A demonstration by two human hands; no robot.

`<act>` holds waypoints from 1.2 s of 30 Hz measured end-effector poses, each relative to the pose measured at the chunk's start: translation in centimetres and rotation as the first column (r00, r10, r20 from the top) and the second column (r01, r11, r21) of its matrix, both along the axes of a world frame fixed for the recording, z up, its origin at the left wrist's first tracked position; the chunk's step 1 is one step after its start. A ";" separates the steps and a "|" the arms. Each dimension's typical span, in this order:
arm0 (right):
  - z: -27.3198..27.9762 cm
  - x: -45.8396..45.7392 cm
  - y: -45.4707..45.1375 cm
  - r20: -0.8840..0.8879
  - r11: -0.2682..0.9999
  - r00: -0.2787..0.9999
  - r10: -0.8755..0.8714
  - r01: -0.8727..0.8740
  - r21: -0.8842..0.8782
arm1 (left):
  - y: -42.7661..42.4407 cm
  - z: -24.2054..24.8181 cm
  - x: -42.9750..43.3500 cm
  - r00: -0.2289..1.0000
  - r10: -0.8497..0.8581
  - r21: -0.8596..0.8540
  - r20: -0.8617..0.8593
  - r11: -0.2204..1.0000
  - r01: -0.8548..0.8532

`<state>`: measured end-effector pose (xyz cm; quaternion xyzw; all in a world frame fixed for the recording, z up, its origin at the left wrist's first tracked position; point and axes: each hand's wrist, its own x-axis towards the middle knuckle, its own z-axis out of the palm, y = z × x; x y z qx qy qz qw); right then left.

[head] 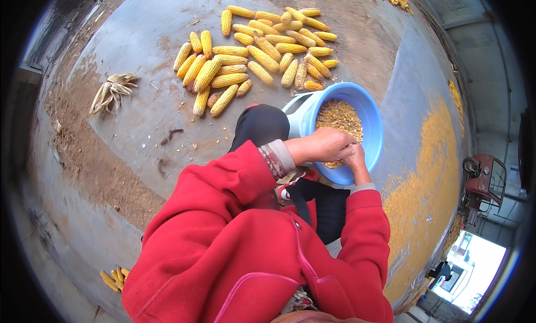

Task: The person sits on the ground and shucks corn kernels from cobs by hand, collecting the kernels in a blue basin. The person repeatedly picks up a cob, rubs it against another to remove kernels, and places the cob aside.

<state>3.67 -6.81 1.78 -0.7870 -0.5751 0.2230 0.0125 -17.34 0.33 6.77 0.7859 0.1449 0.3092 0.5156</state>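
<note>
Over a light blue plastic bucket (372, 109), my left hand (321, 146) and my right hand (355, 155) are pressed together with fingers curled. Anything between them is hidden by the backs of the hands. Loose corn kernels (341, 113) lie in the bucket beneath them. A pale plastic piece with an opening (298, 118) stands against the bucket's left side. Just beyond the bucket and my knee, a spread of husked yellow corn cobs (264, 57) lies on the ground.
Shelled kernels (423, 197) cover a wide strip of floor on the right. A dry corn husk (112, 92) lies at left, and several cobs (115, 278) at lower left. A red vehicle (485, 176) and a person (440, 271) by a bright doorway (473, 268) are farther right.
</note>
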 end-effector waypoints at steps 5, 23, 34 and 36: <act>-0.5 0.8 0.5 -0.019 0.996 1.000 -0.001 -0.001 -0.086 | 0.6 0.6 -0.3 0.999 0.052 -0.034 0.005 0.998 -0.052; -8.6 2.0 -0.4 -0.715 0.825 0.699 0.009 0.399 0.400 | 0.8 0.5 0.0 0.998 0.066 -0.081 -0.017 0.994 -0.068; -2.8 -1.0 0.2 -0.953 0.694 0.146 -0.267 0.715 -0.084 | 0.9 0.6 -0.1 0.998 0.065 -0.103 0.017 0.993 -0.063; -3.1 -0.7 0.5 -0.740 0.851 0.623 -0.253 0.507 0.137 | 1.1 0.7 -0.2 0.997 0.067 -0.110 0.022 0.992 -0.065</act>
